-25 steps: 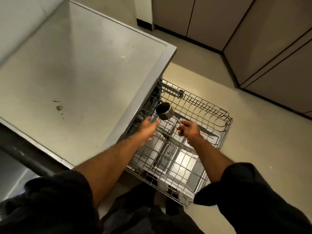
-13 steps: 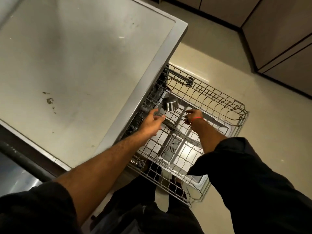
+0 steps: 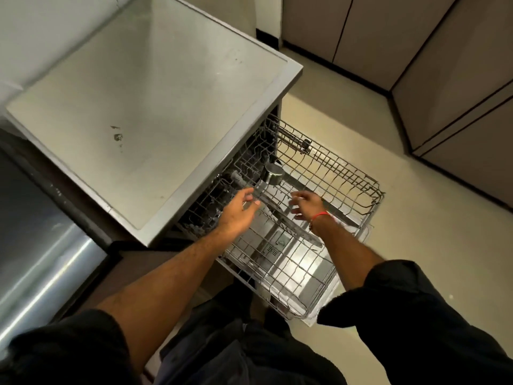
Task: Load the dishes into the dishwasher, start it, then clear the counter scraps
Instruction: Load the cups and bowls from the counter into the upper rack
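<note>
A small steel cup (image 3: 273,173) stands upside down in the pulled-out wire dishwasher rack (image 3: 358,180), near the counter's edge. My left hand (image 3: 241,208) hovers over the rack just below and left of the cup, fingers relaxed and holding nothing. My right hand (image 3: 307,204), with a red thread at the wrist, hangs over the rack's middle with loosely spread fingers, a short way right of the cup and apart from it. The open dishwasher door (image 3: 302,273) shines below the rack.
A pale counter top (image 3: 144,107) fills the upper left, with a small dark scrap (image 3: 118,137) on it. A steel surface (image 3: 36,273) lies at the lower left. Beige floor (image 3: 416,245) and cabinet doors (image 3: 458,79) lie to the right.
My right hand has let go of the steel cup, which now stands upside down in the rack. Both hands have drawn back slightly with fingers loosened.
</note>
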Action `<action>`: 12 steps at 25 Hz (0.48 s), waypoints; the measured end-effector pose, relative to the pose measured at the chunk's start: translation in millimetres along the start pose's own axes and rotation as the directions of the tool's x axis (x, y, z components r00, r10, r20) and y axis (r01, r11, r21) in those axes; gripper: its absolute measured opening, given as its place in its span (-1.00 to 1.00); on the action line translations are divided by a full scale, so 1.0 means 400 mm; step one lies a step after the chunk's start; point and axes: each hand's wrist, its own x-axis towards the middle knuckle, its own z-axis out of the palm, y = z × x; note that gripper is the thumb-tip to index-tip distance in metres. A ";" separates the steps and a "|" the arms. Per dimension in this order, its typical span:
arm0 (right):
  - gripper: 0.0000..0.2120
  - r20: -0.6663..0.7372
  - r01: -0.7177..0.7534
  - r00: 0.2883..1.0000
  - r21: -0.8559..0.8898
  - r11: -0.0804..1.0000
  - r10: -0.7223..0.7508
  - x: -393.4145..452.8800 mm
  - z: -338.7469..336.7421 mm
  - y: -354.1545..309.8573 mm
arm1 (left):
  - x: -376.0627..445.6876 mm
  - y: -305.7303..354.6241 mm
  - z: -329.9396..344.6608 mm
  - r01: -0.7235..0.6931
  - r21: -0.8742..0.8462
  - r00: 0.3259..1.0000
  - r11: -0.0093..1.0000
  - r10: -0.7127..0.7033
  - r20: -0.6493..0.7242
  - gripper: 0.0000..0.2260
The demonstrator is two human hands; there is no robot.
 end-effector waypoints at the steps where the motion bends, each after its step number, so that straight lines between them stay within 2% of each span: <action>1: -0.78 0.053 0.037 0.998 0.002 0.999 -0.037 -0.040 0.021 -0.006 | -0.026 -0.015 -0.006 -0.033 -0.012 0.998 0.999 0.032 -0.045 -0.60; 3: -0.79 0.168 0.127 0.978 -0.014 0.992 -0.123 -0.121 0.081 -0.018 | -0.081 -0.052 -0.025 -0.079 -0.053 0.985 0.996 0.069 -0.161 -0.62; 7: -0.76 0.427 0.293 0.873 -0.067 0.954 -0.238 -0.284 0.243 -0.025 | -0.198 -0.151 -0.106 -0.117 -0.106 0.915 0.987 0.066 -0.398 -0.65; 12: -0.75 0.613 0.433 0.738 -0.111 0.895 -0.281 -0.461 0.467 -0.012 | -0.389 -0.301 -0.245 -0.203 -0.157 0.740 0.967 0.046 -0.671 -0.67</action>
